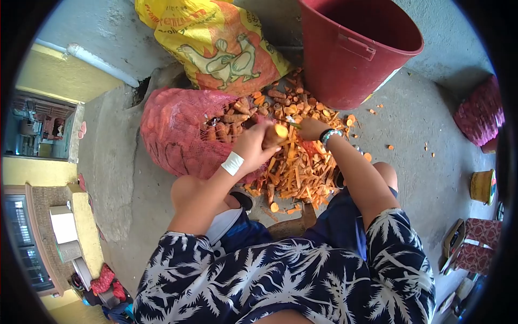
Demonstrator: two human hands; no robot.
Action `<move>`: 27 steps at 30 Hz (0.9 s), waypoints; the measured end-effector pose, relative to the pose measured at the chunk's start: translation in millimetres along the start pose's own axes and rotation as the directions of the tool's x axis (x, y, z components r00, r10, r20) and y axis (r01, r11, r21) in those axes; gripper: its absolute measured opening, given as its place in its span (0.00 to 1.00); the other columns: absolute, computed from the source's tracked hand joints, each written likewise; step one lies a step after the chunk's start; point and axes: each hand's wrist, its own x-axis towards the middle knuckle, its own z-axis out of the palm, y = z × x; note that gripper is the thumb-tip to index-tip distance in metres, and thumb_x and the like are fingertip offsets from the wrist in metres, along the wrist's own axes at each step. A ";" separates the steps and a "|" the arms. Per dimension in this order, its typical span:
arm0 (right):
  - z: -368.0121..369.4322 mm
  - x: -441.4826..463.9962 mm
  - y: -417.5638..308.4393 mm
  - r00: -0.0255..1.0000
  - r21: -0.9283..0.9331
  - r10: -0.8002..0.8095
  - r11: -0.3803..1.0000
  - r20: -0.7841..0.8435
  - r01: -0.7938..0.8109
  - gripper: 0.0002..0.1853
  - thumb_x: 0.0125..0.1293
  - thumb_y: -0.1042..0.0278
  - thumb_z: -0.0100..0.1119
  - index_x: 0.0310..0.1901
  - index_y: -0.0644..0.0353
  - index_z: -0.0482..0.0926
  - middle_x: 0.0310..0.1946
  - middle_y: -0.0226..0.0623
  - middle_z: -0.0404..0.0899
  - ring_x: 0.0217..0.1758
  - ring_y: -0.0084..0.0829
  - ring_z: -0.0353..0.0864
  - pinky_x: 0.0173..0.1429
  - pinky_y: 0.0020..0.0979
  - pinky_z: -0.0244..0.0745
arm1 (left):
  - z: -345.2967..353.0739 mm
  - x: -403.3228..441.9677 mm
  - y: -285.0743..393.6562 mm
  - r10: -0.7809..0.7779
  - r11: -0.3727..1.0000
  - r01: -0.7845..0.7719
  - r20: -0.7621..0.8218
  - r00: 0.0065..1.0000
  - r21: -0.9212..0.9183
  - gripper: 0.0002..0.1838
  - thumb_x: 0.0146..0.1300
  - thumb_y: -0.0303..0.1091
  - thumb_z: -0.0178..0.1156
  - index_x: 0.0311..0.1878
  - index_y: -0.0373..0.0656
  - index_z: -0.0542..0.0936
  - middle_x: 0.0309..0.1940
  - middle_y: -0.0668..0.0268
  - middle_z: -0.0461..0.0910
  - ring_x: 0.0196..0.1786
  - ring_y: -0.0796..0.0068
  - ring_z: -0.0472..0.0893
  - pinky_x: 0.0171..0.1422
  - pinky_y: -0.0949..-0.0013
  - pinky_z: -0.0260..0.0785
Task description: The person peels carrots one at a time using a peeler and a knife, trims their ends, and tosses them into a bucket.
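Note:
My left hand (254, 143) is wrapped round a carrot (276, 135) whose cut orange end faces me. Close by on the right, my right hand (312, 129) is closed on a knife (294, 125) with a greenish handle; its blade is mostly hidden near the carrot. Beneath both hands lies a heap of orange peelings and cut pieces (305, 178). Left of my left hand, a red mesh sack (178, 135) lies on its side, with whole carrots (226, 129) at its mouth.
A tall red bin (350, 59) stands beyond the heap, beside a yellow printed sack (221, 54). Over at the far right are a purple mesh sack (480, 113) and a yellow bucket (482, 187). My knees flank the heap.

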 end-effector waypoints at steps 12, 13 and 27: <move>22.7 -50.6 -94.5 0.968 0.992 0.243 0.095 0.058 -0.083 0.12 0.62 0.68 0.53 0.45 0.65 0.71 0.21 0.30 0.72 0.18 0.19 0.67 0.19 0.23 0.64 | -16.2 15.4 -79.8 -0.743 -0.148 0.083 0.166 0.649 -0.986 0.20 0.51 0.31 0.66 0.47 0.39 0.73 0.47 0.63 0.72 0.54 0.69 0.70 0.58 0.58 0.68; 20.4 -53.8 -100.4 0.970 0.995 0.240 0.072 0.050 -0.069 0.12 0.62 0.69 0.53 0.45 0.65 0.71 0.21 0.29 0.71 0.18 0.19 0.67 0.19 0.23 0.63 | -15.1 15.8 -74.8 -0.741 -0.149 0.086 0.169 0.650 -0.985 0.20 0.51 0.31 0.66 0.47 0.39 0.73 0.47 0.63 0.72 0.54 0.69 0.70 0.58 0.58 0.68; 28.4 -21.3 -88.9 0.908 0.896 0.163 0.297 -0.387 0.328 0.10 0.59 0.72 0.51 0.41 0.67 0.75 0.26 0.30 0.75 0.25 0.20 0.70 0.29 0.26 0.65 | -8.5 16.7 -40.7 -0.655 -0.163 -0.061 0.062 0.753 -0.985 0.17 0.55 0.35 0.63 0.44 0.38 0.71 0.46 0.61 0.73 0.52 0.67 0.73 0.54 0.58 0.74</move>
